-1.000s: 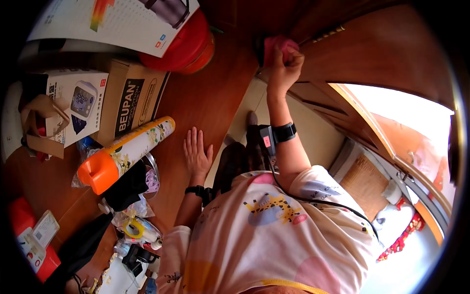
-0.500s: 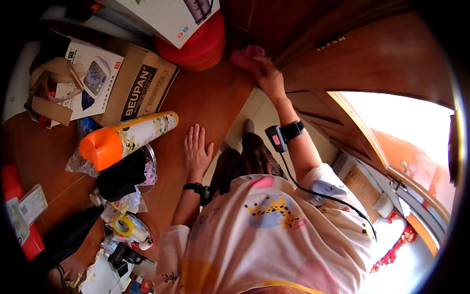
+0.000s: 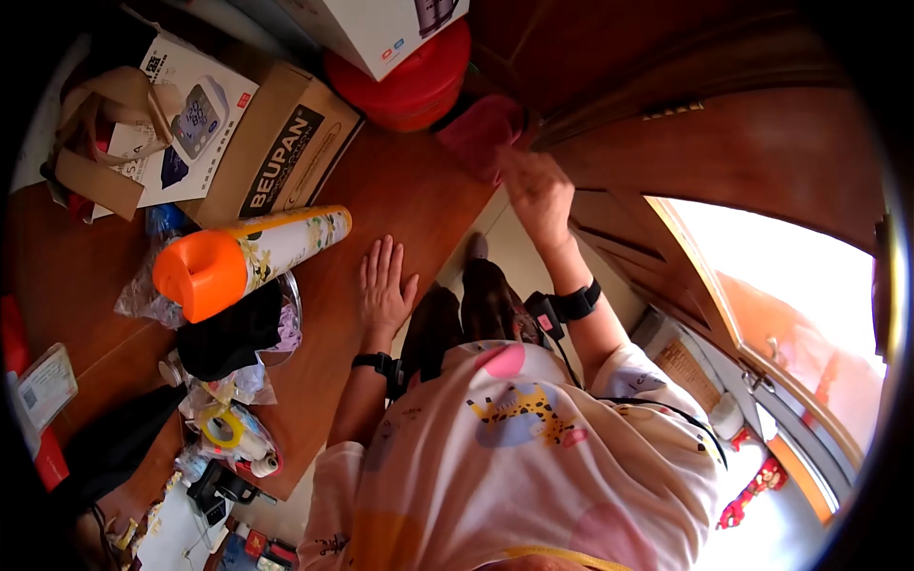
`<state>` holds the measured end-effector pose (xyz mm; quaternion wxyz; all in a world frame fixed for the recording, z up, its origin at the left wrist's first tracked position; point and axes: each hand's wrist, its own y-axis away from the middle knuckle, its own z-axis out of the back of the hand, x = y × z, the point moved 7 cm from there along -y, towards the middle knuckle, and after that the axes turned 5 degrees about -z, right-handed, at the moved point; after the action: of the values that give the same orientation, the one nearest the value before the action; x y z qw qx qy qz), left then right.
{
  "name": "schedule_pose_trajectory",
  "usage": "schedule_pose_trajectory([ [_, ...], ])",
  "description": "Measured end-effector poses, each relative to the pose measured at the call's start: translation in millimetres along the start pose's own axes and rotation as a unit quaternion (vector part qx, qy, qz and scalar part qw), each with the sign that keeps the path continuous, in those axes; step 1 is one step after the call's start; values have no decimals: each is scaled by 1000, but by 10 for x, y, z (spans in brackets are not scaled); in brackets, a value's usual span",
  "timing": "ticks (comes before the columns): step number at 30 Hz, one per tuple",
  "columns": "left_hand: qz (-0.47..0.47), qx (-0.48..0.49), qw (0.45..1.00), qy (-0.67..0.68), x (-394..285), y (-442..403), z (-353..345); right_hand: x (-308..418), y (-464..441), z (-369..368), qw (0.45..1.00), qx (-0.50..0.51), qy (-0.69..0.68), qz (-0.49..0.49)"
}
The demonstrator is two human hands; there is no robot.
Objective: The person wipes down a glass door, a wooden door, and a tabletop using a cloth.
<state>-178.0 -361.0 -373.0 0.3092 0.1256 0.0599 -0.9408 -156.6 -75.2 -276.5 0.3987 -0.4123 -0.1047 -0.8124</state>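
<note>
My left hand (image 3: 385, 285) lies flat on the brown wooden tabletop (image 3: 333, 352), fingers stretched out and holding nothing. A spray can (image 3: 252, 257) with an orange cap and floral print lies on its side nearby. At the far end of the table, my right hand (image 3: 541, 198) is bent and slightly blurred, its fingertips closed at the edge of a dark pink cloth (image 3: 484, 135). This cloth is spread over the table corner, beside a red round container (image 3: 419, 95). Black straps circle both wrists.
A BEUPAN cardboard box (image 3: 281, 152) and a blood pressure monitor box (image 3: 195, 119) stand on the left. A white box (image 3: 381, 33) rests on the red container. Black cloth (image 3: 228, 338), yellow tape (image 3: 222, 428) and bags clutter the near left. A wooden door (image 3: 724, 143) stands at right.
My right hand has moved back towards me, and the pink cloth shows more spread out. My left hand stays flat on the table. The view has shifted slightly.
</note>
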Motion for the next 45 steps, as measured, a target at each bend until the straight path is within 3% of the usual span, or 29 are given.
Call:
schedule_pose_trajectory([
  [2,-2,0,1000,4,-8,-10,3,-32,-249,-16,994,-99,-19,51],
  [7,-3,10,1000,18,10,-4,-31,-220,-245,-828,980,-70,154,101],
  [9,-10,8,1000,19,15,11,-50,-160,-2,-1066,973,26,203,111],
  [10,-12,2,1000,19,19,1,-50,-121,111,-1052,973,25,204,110],
  [12,-11,6,1000,15,17,8,-63,22,412,-1138,960,111,195,169],
  [16,-8,14,1000,7,7,-7,-24,-97,642,-1091,945,166,175,220],
  [22,3,12,1000,23,-3,-13,25,-698,-335,-848,957,32,244,153],
  [28,7,-1,999,50,27,6,27,-548,-373,-902,953,19,268,143],
  [35,12,-9,999,31,35,41,33,186,456,-1365,926,181,195,267],
  [41,-5,-19,997,75,48,18,7,537,211,-1949,904,207,198,317],
  [45,-9,-29,997,68,56,29,-1,538,270,-1946,899,230,182,325],
])
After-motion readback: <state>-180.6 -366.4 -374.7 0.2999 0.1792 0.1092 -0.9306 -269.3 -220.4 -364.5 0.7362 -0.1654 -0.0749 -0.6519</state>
